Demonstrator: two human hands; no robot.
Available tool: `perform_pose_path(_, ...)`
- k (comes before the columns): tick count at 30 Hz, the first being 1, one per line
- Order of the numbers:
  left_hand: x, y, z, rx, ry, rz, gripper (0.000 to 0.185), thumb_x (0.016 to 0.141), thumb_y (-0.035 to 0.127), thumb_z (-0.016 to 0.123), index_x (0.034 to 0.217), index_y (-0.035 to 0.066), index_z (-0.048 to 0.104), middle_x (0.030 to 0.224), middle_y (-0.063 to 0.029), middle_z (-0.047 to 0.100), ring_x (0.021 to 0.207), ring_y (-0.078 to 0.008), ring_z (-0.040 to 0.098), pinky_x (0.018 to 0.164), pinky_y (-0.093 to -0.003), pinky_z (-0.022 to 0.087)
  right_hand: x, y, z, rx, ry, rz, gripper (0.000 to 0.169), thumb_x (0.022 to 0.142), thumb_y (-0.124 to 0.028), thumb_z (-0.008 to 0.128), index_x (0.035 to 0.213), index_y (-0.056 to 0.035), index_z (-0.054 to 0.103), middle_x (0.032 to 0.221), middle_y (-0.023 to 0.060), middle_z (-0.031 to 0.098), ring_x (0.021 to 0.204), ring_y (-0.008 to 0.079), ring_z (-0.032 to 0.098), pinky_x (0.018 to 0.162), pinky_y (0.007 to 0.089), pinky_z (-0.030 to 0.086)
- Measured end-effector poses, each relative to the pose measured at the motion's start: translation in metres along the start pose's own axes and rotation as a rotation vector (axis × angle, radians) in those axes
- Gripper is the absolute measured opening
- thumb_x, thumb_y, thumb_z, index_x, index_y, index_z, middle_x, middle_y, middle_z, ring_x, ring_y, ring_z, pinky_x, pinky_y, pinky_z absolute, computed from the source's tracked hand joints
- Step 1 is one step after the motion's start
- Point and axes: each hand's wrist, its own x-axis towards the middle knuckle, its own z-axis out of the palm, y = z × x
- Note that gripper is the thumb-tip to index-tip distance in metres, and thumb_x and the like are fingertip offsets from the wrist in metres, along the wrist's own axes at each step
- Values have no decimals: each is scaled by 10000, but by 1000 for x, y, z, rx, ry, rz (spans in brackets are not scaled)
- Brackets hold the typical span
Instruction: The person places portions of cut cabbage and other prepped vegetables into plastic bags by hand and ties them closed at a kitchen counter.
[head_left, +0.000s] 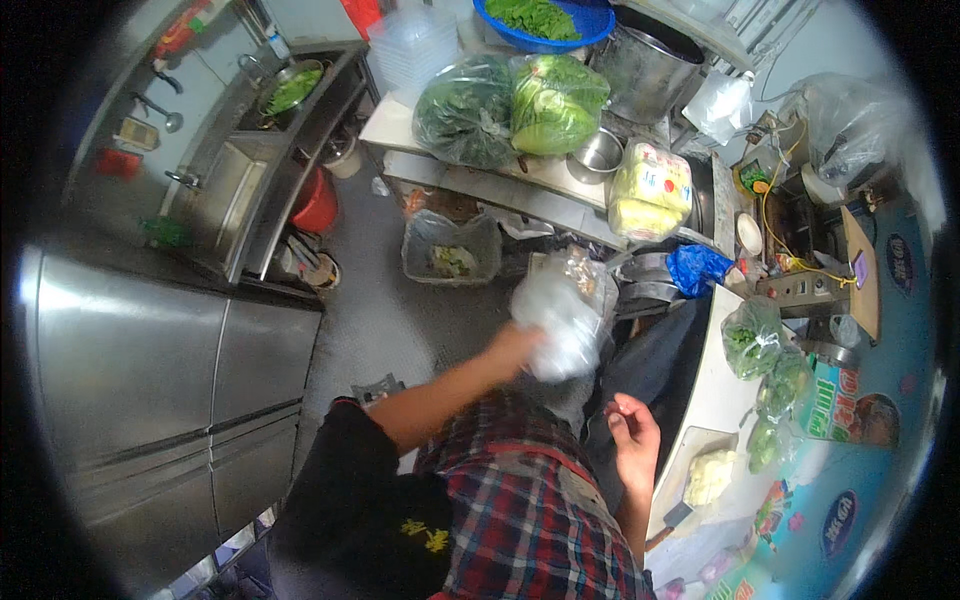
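Observation:
My left hand (525, 346) grips a translucent white plastic bag (559, 322). Both are blurred, and I cannot make out what the bag holds. Just behind it is another clear bag (586, 274) with brownish contents. My right hand (634, 439) hangs beside the white counter (679, 420), its fingers loosely curled with nothing visible in them. On that counter, near the right forearm, pale cut vegetable (711, 474) rests on a cutting board (684, 466). A knife (679, 514) with a wooden handle lies at the board's near end.
Bagged leafy greens (465, 112), bagged lettuce (559, 105) and a steel bowl (596, 157) stand on the far table. A bag-lined bin (451, 251) is on the floor. Left are a sink (244, 187), red bucket (315, 201) and steel refrigerator (135, 360). Bagged greens (752, 337) lie right.

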Motion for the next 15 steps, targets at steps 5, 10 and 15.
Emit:
perform_pose_path(5, 51, 28, -177, -58, 441, 36, 608, 936, 371, 745, 1406, 51, 530, 1277, -121, 623, 998, -279, 679, 827, -409, 572, 28, -15, 28, -189, -123, 91, 281, 971, -15, 655, 1252, -13, 646, 1069, 60, 703, 988, 130, 657, 893, 288, 529)
perform_pose_path(10, 27, 35, -209, -59, 613, 42, 421, 926, 335, 718, 1205, 37, 616, 933, -53, 656, 732, -180, 622, 595, -323, 485, 39, -9, 35, -431, -157, 77, 337, 938, -56, 687, 1270, -17, 645, 1083, 137, 719, 985, 210, 700, 889, 327, 551)
perform_pose_path(15, 33, -7, -225, 428, 80, -181, 215, 985, 267, 604, 900, 70, 591, 776, -53, 596, 635, -175, 551, 577, -339, 450, 6, -16, 49, -519, -43, 103, 401, 912, -140, 714, 1285, -15, 637, 1188, 193, 698, 1087, 321, 691, 946, 394, 549)
